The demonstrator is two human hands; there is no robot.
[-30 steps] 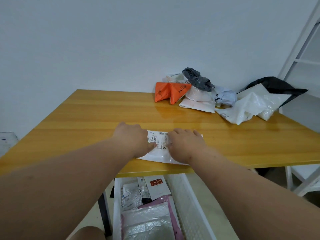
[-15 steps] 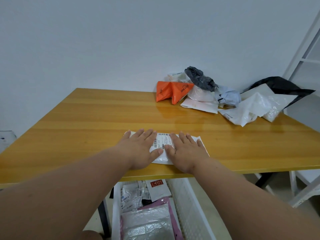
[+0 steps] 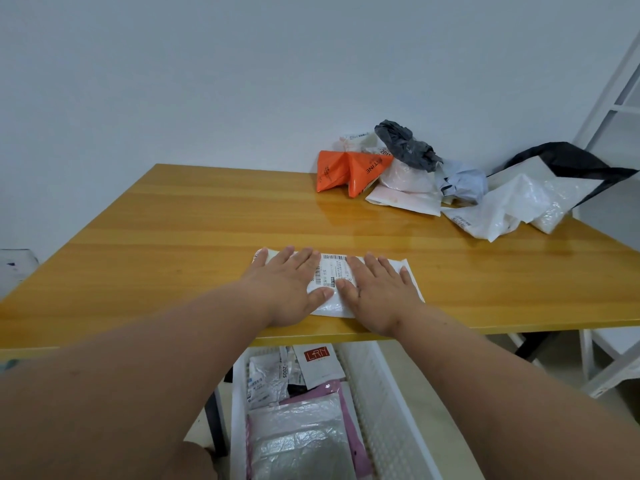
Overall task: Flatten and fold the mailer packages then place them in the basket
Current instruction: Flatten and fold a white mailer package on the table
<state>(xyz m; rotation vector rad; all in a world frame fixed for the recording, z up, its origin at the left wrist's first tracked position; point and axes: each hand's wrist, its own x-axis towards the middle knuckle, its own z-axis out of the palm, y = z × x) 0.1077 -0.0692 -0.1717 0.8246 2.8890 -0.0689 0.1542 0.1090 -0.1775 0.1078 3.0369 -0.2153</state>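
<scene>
A white mailer package [image 3: 331, 271] with a barcode label lies flat on the wooden table [image 3: 173, 230] near its front edge. My left hand [image 3: 289, 284] presses on its left half with straight, spread fingers. My right hand [image 3: 375, 291] presses flat on its right half, thumbs nearly meeting at the middle. A white basket [image 3: 384, 393] stands on the floor below the table edge and holds several flattened mailers, among them a pink one and a silver one.
A pile of crumpled mailers sits at the table's back right: an orange one [image 3: 349, 169], a dark grey one [image 3: 403, 143], white ones [image 3: 502, 209] and a black-and-white one [image 3: 561, 161]. A white shelf frame [image 3: 609, 109] stands at the right.
My hands went from curled over the mailer to flat with spread fingers, and they slid apart, showing more of the mailer's ends.
</scene>
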